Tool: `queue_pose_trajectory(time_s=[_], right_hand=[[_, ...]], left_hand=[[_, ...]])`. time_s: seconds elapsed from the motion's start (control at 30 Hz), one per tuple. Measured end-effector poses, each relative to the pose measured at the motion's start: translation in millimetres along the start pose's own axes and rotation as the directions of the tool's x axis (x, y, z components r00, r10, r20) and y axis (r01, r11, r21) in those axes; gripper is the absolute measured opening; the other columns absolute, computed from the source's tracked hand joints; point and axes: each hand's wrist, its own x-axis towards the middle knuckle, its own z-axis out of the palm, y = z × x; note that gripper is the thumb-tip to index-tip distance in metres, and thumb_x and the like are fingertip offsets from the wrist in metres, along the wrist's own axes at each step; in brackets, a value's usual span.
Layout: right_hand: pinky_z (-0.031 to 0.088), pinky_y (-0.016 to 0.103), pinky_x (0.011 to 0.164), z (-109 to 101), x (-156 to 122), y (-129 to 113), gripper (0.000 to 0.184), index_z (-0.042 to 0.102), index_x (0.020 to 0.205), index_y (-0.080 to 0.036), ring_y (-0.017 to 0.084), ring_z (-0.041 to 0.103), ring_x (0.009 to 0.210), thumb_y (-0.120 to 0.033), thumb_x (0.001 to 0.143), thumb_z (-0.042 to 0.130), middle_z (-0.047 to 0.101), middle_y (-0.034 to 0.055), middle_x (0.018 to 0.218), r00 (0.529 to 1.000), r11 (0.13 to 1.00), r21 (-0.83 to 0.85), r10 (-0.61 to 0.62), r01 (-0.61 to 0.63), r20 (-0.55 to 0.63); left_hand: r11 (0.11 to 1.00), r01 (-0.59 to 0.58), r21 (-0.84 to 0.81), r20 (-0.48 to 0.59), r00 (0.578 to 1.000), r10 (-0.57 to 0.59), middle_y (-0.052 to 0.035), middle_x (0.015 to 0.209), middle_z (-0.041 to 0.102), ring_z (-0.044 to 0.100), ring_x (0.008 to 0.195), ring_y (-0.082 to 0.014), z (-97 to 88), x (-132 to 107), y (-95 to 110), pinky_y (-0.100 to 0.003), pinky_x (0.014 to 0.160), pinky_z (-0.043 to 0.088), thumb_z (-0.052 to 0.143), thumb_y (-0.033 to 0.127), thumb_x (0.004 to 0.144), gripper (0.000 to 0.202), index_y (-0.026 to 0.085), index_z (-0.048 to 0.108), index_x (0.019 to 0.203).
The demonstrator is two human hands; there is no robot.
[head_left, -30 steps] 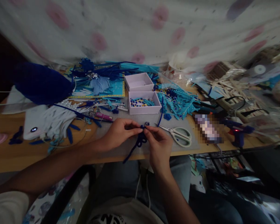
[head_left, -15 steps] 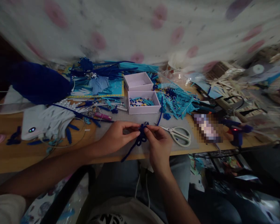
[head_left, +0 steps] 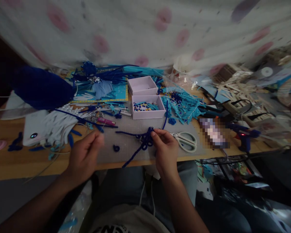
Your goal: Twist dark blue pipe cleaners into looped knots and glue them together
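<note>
My right hand (head_left: 165,152) pinches a knotted dark blue chenille stem (head_left: 145,141) over the grey mat (head_left: 128,124) at the table's front edge. One strand of the stem points left and another trails down past the edge. My left hand (head_left: 84,157) sits well to the left of the knot and apart from the strand. Its fingers are curled together, and what they hold, if anything, does not show. A small dark blue loop (head_left: 116,148) lies on the mat between the hands.
White-handled scissors (head_left: 187,141) lie just right of my right hand. Two pale pink boxes (head_left: 147,114) stand behind the mat, the nearer one holding beads. Turquoise trimmings (head_left: 184,106), a glue gun (head_left: 242,135), a white device (head_left: 32,128) and a dark blue fluffy mass (head_left: 42,86) crowd the table.
My left hand has let go of the knot and drawn back to the left. A strand now stretches left from the knot, and a small blue loop shows on the mat.
</note>
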Motion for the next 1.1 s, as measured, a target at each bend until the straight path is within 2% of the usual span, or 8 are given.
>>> queue_pose_trajectory(time_s=[0.1,0.17,0.27,0.4,0.57,0.83,0.97,1.1], right_hand=[[0.048,0.026,0.064,0,1,0,0.024,0.075,0.082,-0.019,0.012,0.06,0.065,-0.031,0.066,0.087,0.071,-0.0006,0.073,1.0,1.0,0.028,0.014,-0.015,0.011],[0.047,0.025,0.063,1,2,1,0.024,0.076,0.082,-0.019,0.011,0.06,0.066,-0.031,0.065,0.087,0.071,-0.0004,0.075,0.999,0.998,0.049,0.028,-0.029,0.022],[0.045,0.024,0.061,2,3,1,0.025,0.076,0.082,-0.018,0.011,0.058,0.065,-0.031,0.064,0.088,0.07,-0.0006,0.074,0.998,0.996,0.07,0.046,-0.048,0.033],[0.043,0.023,0.058,5,4,2,0.027,0.075,0.082,-0.019,0.01,0.056,0.063,-0.032,0.063,0.09,0.07,-0.0013,0.074,0.997,0.993,0.092,0.072,-0.075,0.035],[0.041,0.021,0.056,8,5,3,0.028,0.075,0.083,-0.019,0.01,0.056,0.063,-0.032,0.063,0.09,0.07,-0.0011,0.074,0.996,0.991,0.103,0.08,-0.083,0.035],[0.042,0.021,0.056,12,2,3,0.028,0.076,0.083,-0.019,0.009,0.055,0.063,-0.031,0.062,0.091,0.069,-0.0015,0.073,0.993,0.987,0.123,0.103,-0.108,0.049],[0.041,0.021,0.056,14,-1,3,0.029,0.076,0.083,-0.019,0.009,0.055,0.063,-0.032,0.062,0.091,0.068,-0.0013,0.073,0.993,0.986,0.127,0.102,-0.108,0.055],[0.041,0.022,0.056,16,-4,3,0.028,0.075,0.084,-0.019,0.01,0.054,0.062,-0.033,0.064,0.09,0.067,-0.0012,0.072,0.993,0.988,0.114,0.093,-0.101,0.07]], left_hand=[[0.998,0.019,0.067,0.001,1.0,-0.019,0.0036,0.054,0.051,0.048,0.051,-0.0121,-10.2,-18,-14,-0.025,0.051,0.038,0.053,0.035,0.096,0.037,0.021,0.055,0.062],[0.997,0.077,0.001,0.076,0.994,-0.077,0.0012,0.062,0.066,0.061,0.057,-0.0146,-13.2,-26,-22,-0.025,0.057,0.048,0.06,0.039,0.092,0.031,0.022,0.068,0.067],[0.977,0.195,-0.081,0.036,0.981,-0.192,-0.0014,0.076,0.079,0.072,0.071,-0.0202,-13.2,-33,-29,-0.029,0.069,0.056,0.076,0.041,0.077,0.017,0.025,0.078,0.076],[0.957,0.252,-0.141,-0.008,0.967,-0.255,-0.0011,0.072,0.077,0.071,0.07,-0.0195,-8.0,-31,-31,-0.029,0.069,0.056,0.078,0.042,0.077,0.018,0.024,0.078,0.075],[0.963,0.182,-0.2,0.146,0.977,-0.155,-0.0004,0.071,0.069,0.062,0.064,-0.0145,3.8,-23,-25,-0.025,0.061,0.049,0.056,0.04,0.096,0.028,0.02,0.075,0.087],[1.0,0.014,0.004,-0.002,1.0,-0.014,0.0049,0.05,0.045,0.045,0.047,-0.0111,8.4,-20,-19,-0.026,0.05,0.035,0.044,0.032,0.1,0.041,0.021,0.05,0.061],[1.0,0.029,0.008,0.018,0.999,-0.029,0.0017,0.054,0.06,0.057,0.053,-0.0134,5.4,-20,-20,-0.026,0.056,0.044,0.053,0.037,0.096,0.043,0.021,0.06,0.057],[0.985,0.082,-0.153,0.049,0.996,-0.075,-0.0027,0.085,0.08,0.072,0.08,-0.0206,11.8,-7,-10,-0.03,0.074,0.056,0.074,0.039,0.083,0.017,0.024,0.081,0.084]])
